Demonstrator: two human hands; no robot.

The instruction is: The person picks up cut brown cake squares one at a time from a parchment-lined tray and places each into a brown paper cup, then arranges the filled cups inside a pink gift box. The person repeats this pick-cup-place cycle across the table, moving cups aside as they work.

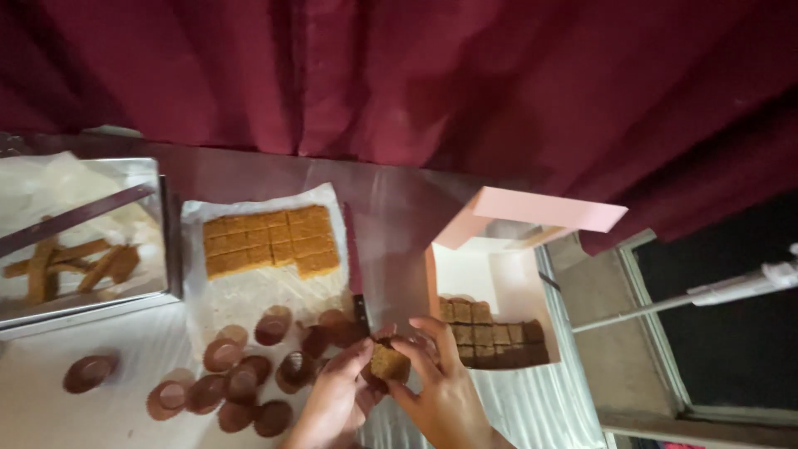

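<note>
Hands meet low in the middle of the view, right at the bottom edge. The left hand and the right hand both pinch one square brown sweet piece, fingertips closed on its sides, with a dark paper cup seemingly under it, though that part is hard to make out. The piece sits above the desk, between the scattered brown paper cups on the left and the open pink box on the right.

The box stands just beside the right hand, its lid tilted up and back; rows of wrapped pieces fill its near part, while the far part of its floor is bare. A knife lies between the box and the white paper sheet, its dark handle pointing at the hands. On the sheet a cut slab of sweet fills the far half; the near half is bare. A metal tray with a few long strips sits at the left edge. Dark red curtain closes off the far side. The desk's right edge falls away just past the box, towards a window frame.
</note>
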